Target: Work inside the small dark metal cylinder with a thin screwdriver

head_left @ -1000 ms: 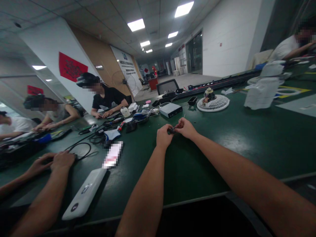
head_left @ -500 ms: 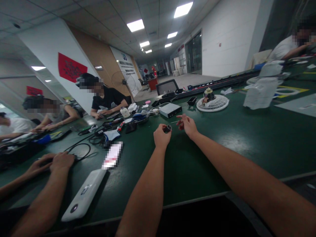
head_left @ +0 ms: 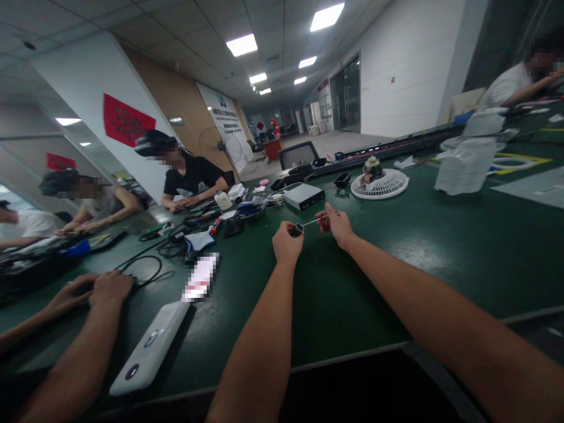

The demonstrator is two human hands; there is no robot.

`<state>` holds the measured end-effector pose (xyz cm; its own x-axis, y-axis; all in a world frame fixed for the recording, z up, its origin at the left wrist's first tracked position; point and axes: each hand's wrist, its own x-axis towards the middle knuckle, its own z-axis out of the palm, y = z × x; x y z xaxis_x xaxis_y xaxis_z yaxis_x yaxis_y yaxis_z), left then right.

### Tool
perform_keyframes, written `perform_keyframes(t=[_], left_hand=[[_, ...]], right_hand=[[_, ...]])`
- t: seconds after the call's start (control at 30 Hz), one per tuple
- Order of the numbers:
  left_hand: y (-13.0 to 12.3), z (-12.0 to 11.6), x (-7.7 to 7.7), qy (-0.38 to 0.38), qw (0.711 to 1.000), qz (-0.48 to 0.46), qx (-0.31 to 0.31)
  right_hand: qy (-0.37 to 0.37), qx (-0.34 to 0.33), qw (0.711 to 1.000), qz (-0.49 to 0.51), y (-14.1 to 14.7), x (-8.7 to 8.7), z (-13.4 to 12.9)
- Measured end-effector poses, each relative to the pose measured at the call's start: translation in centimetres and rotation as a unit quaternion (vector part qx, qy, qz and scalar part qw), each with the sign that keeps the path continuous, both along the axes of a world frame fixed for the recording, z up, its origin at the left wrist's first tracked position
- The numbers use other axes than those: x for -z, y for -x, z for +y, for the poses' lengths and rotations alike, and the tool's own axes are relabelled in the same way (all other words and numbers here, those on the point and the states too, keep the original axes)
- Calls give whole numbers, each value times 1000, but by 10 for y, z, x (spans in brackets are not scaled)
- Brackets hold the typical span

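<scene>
Closed around a small dark cylindrical part (head_left: 297, 230) with a pale round rim, my left hand (head_left: 286, 244) is raised over the middle of the green table (head_left: 352, 305). To its right, my right hand (head_left: 338, 227) pinches a thin screwdriver (head_left: 311, 221), whose handle is mostly hidden by the fingers. The metal shaft points left, and its tip is at the rim of the dark part. Whether the tip sits inside the part is too small to tell. Just beyond my hands lies a grey metal box (head_left: 304, 196).
A white fan grille with a motor (head_left: 379, 183) lies past my right hand; a white plastic housing (head_left: 462, 164) stands farther right. On the left are a phone (head_left: 201, 277), a long white device (head_left: 150, 349), cables and another person's hands (head_left: 110, 288). Several people sit around.
The screwdriver's tip has come to the rim of the dark part; before, there was a small gap. My left hand has shifted slightly left, and my right fingers have curled in more.
</scene>
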<state>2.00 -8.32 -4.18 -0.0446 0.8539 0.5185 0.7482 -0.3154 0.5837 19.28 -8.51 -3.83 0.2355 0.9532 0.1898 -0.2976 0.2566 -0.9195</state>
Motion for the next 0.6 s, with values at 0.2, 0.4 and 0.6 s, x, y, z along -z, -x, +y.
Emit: perform_keyframes(t=[0.2,0.4,0.6], left_hand=[[0,1,2,-3,1000,10,27],[2,3,4,-1,999,26,27],[1,2,3,2,999,35,29]], right_hand=[[-2,-40,999,4,-1,2,0],[13,-53,998,1,-1,3,0],[12,10,1000,-13,-4,5,3]])
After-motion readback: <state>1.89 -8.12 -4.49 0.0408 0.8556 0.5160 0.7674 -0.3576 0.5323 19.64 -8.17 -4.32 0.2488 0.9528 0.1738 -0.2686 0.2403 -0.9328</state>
